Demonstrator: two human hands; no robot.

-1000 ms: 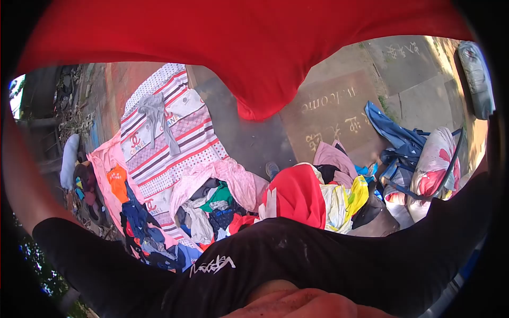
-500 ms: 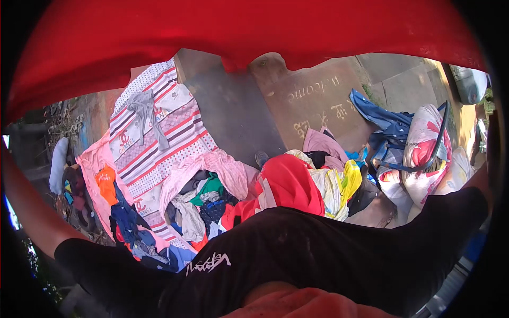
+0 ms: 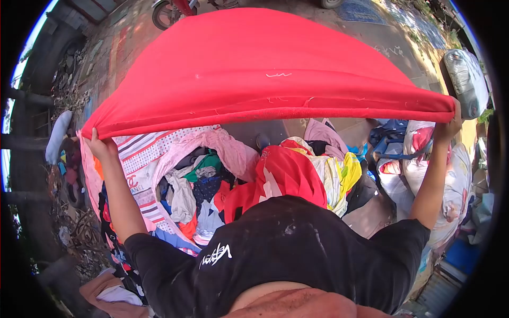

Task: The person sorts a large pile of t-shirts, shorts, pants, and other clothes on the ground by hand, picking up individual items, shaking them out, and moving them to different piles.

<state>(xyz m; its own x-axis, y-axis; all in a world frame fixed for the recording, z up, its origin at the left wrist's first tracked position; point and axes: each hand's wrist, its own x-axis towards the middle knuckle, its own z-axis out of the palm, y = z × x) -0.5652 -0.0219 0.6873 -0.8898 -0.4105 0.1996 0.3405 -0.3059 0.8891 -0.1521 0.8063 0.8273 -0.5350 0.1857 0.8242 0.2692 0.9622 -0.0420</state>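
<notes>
A large red cloth (image 3: pixel 254 63) is stretched wide in front of me, its near edge pulled almost straight and slightly rolled. My left hand (image 3: pixel 103 147) is closed on its left corner. At the opposite end, my right hand (image 3: pixel 449 126) grips the right corner. Below the cloth lies a heap of mixed clothes (image 3: pixel 199 183), with grey, green, navy and white pieces. More red fabric (image 3: pixel 289 172) covers my lap, beside yellow and white garments (image 3: pixel 347 183). The far part of the ground sheet is hidden behind the red cloth.
A striped pink-and-white sheet (image 3: pixel 146 159) lies to the left under the clothes. Stuffed floral bags (image 3: pixel 450 196) and blue fabric (image 3: pixel 389 138) sit on the right. A wrapped bundle (image 3: pixel 466 82) stands farther back. A wheel (image 3: pixel 165 15) shows at the top.
The red cloth has come down from close overhead and now spreads out in front of me. Both hands, out of sight before, have come into view holding its corners.
</notes>
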